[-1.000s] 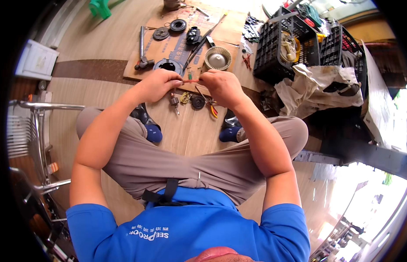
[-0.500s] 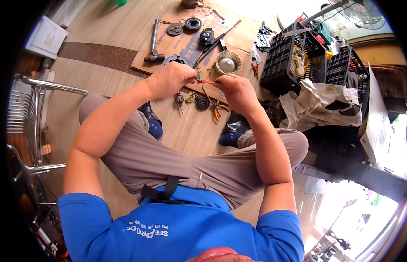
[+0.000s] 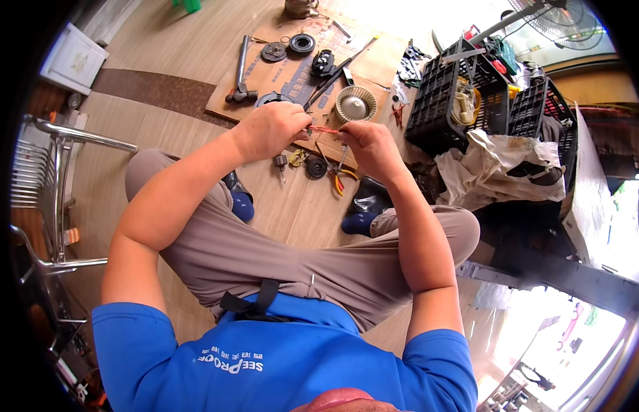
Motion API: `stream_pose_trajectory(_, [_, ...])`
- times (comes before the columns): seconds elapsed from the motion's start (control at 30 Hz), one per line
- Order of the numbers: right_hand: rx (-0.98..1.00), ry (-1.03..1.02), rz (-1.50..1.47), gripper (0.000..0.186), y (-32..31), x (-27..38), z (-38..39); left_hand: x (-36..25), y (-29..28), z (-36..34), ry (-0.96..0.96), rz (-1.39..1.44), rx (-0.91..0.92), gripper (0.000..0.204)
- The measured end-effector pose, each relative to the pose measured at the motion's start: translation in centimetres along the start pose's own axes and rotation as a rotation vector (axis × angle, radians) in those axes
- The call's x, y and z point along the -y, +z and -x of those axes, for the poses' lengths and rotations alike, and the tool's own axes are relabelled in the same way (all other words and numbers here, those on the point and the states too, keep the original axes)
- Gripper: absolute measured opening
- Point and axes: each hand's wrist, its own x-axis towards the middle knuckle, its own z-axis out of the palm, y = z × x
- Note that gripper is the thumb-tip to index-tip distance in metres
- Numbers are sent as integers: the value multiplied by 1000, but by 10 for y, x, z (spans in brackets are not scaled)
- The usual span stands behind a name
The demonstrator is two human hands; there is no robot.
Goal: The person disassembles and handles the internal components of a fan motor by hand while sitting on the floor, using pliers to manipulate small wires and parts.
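Between my two hands stretches a short bundle of reddish, copper-coloured wire. My left hand pinches its left end with the fingers closed. At the other end, my right hand grips it between thumb and fingertips. Just past the hands, on a cardboard sheet, sit a pale blower wheel and a round dark part partly hidden by my left hand. Pliers with yellow and orange handles lie below my right hand. A small motor rotor and a black round part rest nearby.
A hammer, a black ring, a flat disc and a black housing lie farther off on the cardboard. Black plastic crates with a pale cloth stand at right. A metal-framed chair is at left.
Both hands stay in nearly the same place, still gripping the wire. My right hand has moved slightly down and right. The whole view has shifted a little.
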Motion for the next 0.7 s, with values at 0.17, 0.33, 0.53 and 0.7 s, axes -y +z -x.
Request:
stream_pose_trajectory(0.17, [39,93,-103,20,-3,-2,2,-2,1,-4,93,-143,-23,17])
stream_pose_trajectory(0.33, [59,104,-148,18,-5,6,3,3,5,0,37,-18,17,14])
stream_pose_trajectory(0.53, [121,134,-110,20,-10,6,-1,5,4,-4,-2,91,11,11])
stream_pose_trajectory(0.7, [80,-6,184,20,8,-3,-6,2,16,-5,-55,-73,108,9])
